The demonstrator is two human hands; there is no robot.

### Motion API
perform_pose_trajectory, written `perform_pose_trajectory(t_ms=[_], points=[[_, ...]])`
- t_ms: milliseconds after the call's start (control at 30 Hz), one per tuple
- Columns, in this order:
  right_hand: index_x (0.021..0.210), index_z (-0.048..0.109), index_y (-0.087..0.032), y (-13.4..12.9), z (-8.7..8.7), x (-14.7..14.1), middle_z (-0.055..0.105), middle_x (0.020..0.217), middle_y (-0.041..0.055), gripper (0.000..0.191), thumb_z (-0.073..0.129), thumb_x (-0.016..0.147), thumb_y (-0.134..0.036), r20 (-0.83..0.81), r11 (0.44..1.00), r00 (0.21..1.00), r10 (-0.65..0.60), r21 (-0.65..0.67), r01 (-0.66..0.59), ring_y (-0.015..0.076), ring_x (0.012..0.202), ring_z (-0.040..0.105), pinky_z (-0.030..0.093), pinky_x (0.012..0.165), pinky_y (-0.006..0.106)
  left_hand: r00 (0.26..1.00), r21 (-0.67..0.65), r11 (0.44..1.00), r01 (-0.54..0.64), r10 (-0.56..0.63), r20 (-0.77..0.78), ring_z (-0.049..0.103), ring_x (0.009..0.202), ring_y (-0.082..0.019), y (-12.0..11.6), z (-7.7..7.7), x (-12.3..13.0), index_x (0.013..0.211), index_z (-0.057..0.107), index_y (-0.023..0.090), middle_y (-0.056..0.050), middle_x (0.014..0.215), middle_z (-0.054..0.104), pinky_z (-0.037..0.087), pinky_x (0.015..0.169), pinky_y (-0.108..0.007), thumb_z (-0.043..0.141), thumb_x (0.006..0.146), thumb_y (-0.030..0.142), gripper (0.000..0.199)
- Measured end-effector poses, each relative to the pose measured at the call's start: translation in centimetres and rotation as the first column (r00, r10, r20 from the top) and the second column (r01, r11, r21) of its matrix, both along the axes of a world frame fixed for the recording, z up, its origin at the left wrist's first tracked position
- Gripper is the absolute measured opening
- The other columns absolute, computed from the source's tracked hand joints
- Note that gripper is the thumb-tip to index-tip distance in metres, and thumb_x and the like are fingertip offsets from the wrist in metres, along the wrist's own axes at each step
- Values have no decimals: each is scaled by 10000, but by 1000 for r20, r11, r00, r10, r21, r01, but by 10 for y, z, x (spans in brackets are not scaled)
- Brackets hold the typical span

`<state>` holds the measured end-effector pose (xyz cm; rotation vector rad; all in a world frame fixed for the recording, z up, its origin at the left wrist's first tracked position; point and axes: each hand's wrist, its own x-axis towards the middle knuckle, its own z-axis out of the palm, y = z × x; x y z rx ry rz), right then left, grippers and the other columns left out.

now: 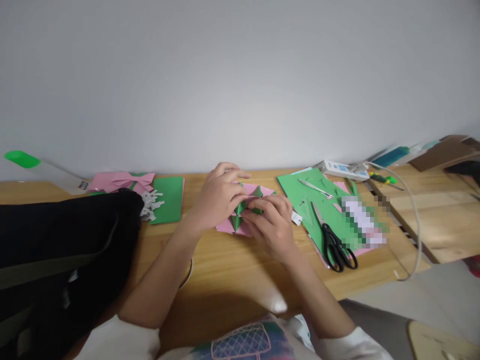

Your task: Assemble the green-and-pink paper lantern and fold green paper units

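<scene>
A pink and green folded paper piece (237,223) lies on the wooden table (221,270), partly covered by both hands. My left hand (221,194) rests over its left and upper side, thumb and fingers curved against the green folds. From the right, my right hand (273,222) has its thumb and fingers pinched together at the middle of the paper. The spots between the fingertips are hidden. A small white item (296,218) lies just right of my right hand.
Black scissors (332,248), a pen (315,188) and a clear triangle ruler lie on green sheets (296,187) at right. Behind them is a power strip (345,170). Left are green paper (169,200), a pink bow (133,182), white scraps (150,206) and a black bag (67,250).
</scene>
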<state>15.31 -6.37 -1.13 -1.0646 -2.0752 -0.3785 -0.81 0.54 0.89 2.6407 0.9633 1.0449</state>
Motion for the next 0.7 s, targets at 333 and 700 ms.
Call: perform_pose_trajectory(t_ms=[333, 700], points=[[910, 679, -231, -10, -2, -4, 698, 994, 42, 88, 637, 843, -270, 31, 993, 999, -20, -117, 24, 215, 992, 526, 383, 872, 390, 995, -51, 998, 29, -34, -95, 512, 1050, -234, -1, 3, -5, 731, 741, 209, -41, 1053, 701, 468, 893, -428, 622, 822, 153, 161], [903, 683, -194, 11, 40, 28, 679, 880, 63, 109, 588, 852, -211, 24, 961, 999, -39, -273, 44, 210, 847, 582, 436, 760, 360, 981, -42, 994, -103, 95, -169, 557, 983, -259, -24, 31, -30, 897, 727, 228, -52, 1000, 702, 470, 842, -424, 623, 818, 181, 139]])
